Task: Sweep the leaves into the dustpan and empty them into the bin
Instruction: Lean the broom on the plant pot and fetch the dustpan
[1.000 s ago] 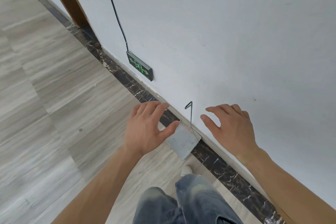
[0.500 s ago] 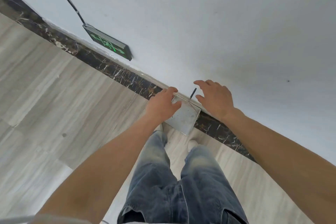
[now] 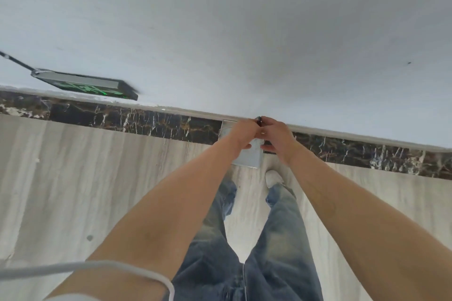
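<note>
The flat grey metal dustpan (image 3: pixel 247 154) leans against the dark marble skirting (image 3: pixel 146 124) at the foot of the white wall (image 3: pixel 244 32), its lower edge on the pale wood-grain floor (image 3: pixel 73 178). Both hands meet at its top: the left hand (image 3: pixel 242 135) curls over the upper edge, and the right hand (image 3: pixel 277 135) pinches the thin dark wire handle (image 3: pixel 258 118). No leaves, broom or bin show here, so I judge the task barely begun: sweeping and emptying remain.
</note>
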Action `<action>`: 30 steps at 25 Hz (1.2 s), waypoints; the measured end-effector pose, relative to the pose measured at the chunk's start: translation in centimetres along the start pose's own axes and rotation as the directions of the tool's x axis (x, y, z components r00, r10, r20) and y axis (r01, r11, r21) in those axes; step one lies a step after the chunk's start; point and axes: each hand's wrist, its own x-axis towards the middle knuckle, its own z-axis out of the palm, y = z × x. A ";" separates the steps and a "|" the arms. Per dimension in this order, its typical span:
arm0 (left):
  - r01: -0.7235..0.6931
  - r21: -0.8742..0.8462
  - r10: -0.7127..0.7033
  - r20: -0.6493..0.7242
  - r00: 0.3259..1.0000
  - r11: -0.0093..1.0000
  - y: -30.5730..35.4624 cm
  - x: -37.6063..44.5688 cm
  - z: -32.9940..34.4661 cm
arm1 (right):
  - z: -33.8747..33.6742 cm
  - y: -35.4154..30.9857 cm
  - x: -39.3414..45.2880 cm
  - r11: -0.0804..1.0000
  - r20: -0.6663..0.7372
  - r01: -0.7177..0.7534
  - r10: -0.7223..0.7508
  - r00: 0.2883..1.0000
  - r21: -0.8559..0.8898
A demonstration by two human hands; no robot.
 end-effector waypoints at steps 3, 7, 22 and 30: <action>0.010 0.011 -0.010 0.026 1.000 1.000 0.3 -0.2 0.1 | 0.0 0.7 -0.8 0.988 -0.024 -0.005 0.009 1.000 0.153; -0.006 0.089 -0.006 0.138 0.990 0.996 1.4 -2.3 2.6 | -2.4 1.4 -4.2 0.973 -0.156 0.004 0.033 0.987 0.230; -0.446 0.710 -0.105 0.585 0.804 0.545 3.0 -17.6 29.3 | -20.2 19.4 -26.4 0.994 -0.475 0.113 -0.098 0.875 0.002; -0.875 0.475 -0.200 0.851 0.485 -0.098 -3.6 -29.2 50.6 | -26.9 37.1 -40.2 0.822 -0.575 0.277 0.073 0.815 0.498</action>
